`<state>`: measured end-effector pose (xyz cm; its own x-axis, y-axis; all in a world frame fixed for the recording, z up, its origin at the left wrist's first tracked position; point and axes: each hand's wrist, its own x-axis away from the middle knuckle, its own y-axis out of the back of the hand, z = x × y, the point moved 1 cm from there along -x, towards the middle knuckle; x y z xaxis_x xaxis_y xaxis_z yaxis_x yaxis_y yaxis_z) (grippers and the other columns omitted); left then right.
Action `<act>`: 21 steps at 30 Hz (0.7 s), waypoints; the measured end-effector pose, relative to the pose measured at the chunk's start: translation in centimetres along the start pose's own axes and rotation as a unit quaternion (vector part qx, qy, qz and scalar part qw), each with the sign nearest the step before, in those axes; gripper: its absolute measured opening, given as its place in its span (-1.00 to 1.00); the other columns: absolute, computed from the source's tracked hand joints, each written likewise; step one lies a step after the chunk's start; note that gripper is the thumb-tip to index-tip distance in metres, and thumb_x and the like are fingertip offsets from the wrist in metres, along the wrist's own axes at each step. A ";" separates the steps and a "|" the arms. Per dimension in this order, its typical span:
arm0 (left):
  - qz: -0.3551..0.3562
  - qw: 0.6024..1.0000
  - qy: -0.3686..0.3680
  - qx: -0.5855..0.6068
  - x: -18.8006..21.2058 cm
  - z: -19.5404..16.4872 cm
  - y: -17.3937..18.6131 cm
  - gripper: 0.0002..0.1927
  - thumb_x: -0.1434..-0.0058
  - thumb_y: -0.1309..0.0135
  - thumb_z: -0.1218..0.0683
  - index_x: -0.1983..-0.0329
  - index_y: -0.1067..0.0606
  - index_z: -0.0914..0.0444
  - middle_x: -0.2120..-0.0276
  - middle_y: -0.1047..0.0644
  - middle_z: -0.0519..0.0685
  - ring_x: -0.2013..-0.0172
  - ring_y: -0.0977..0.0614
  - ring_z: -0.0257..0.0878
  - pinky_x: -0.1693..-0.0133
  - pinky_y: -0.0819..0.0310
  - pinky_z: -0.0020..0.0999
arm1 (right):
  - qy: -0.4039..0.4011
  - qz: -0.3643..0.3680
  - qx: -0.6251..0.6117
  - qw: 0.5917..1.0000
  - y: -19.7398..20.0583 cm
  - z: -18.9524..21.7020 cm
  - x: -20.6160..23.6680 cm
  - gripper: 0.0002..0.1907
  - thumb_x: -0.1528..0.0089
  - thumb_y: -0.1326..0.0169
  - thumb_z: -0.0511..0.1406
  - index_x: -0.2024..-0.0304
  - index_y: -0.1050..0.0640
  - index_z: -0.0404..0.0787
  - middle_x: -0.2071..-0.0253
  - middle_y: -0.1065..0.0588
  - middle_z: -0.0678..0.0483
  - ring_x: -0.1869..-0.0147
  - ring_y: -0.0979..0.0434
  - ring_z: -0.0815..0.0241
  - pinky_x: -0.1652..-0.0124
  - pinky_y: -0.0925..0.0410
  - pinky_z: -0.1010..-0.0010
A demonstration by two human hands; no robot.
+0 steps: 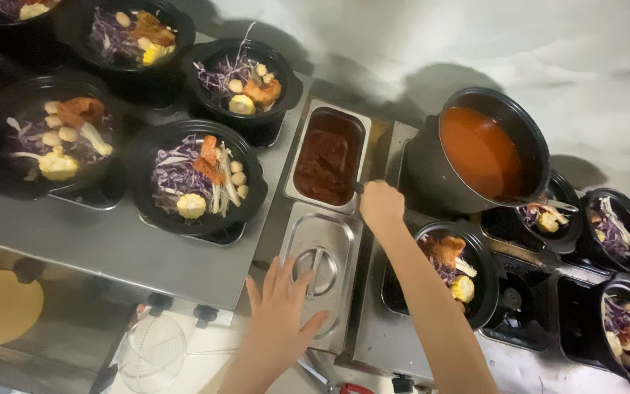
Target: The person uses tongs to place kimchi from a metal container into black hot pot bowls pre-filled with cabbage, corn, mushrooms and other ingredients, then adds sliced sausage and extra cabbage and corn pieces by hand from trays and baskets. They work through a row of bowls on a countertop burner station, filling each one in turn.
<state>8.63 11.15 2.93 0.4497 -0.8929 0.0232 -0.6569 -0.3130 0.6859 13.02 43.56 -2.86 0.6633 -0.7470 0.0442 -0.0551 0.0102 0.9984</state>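
- Overhead, at a steel table [111,244] crowded with prepared portions, a person works with both hands over a pair of metal inset pans.
- The right hand [380,204] is closed in a fist at the near corner of the open pan of dark red paste [326,157]; it seems to grip a utensil handle at the pan's edge, though what it grips is hidden under the fingers.
- The left hand [282,310] lies flat with fingers spread on the steel lid [319,266] of the covered pan just in front, touching the lid's edge beside its handle.
- By the look of it, the step in hand is scooping paste for the bowls; a next move would call for lifting the utensil level and carrying it clear of the pan's rim.
- Just right of the hands, a large black pot of orange-red broth [479,149] stands tilted, its rim above a filled black bowl [453,266] holding purple cabbage, corn and fried pieces.
- More such bowls, one of them [195,179] just left of the paste pan, line the table on both sides; a wire strainer [151,354] rests below.
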 end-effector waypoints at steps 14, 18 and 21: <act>0.022 0.999 -0.024 0.011 0.1 -1.4 -1.2 -0.28 -0.09 -0.25 -0.13 -0.28 -0.33 0.18 -0.40 -0.14 0.20 -0.41 -0.03 0.22 -0.24 0.35 0.55 | -0.088 -0.017 -0.177 0.980 5.8 -2.3 4.5 -0.73 -0.17 -0.21 -0.17 0.08 -0.71 0.03 0.26 -0.63 -0.10 0.14 -0.64 -0.17 0.11 -0.48 0.08; -0.012 0.999 -0.050 0.003 0.4 -1.8 -1.9 -0.28 -0.10 -0.27 -0.13 -0.27 -0.34 0.23 -0.38 -0.16 0.24 -0.39 -0.04 0.24 -0.21 0.32 0.58 | -0.074 -0.014 -0.184 0.980 4.9 -3.1 5.3 -0.74 -0.15 -0.23 -0.16 0.12 -0.72 0.03 0.23 -0.63 -0.08 0.12 -0.63 -0.19 0.11 -0.46 0.06; -0.039 0.997 -0.072 0.005 0.8 -2.3 -2.2 -0.28 -0.08 -0.28 -0.14 -0.24 -0.37 0.24 -0.33 -0.19 0.25 -0.38 -0.06 0.28 -0.22 0.30 0.57 | -0.066 0.007 -0.203 0.977 4.2 -3.4 5.7 -0.74 -0.16 -0.23 -0.16 0.12 -0.73 0.01 0.28 -0.63 -0.10 0.18 -0.63 -0.15 0.14 -0.46 0.11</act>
<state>11.84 11.85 3.05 0.4081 -0.9030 -0.1342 -0.6306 -0.3852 0.6738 19.08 41.63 1.71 0.5610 -0.8239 0.0806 0.2544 0.2642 0.9303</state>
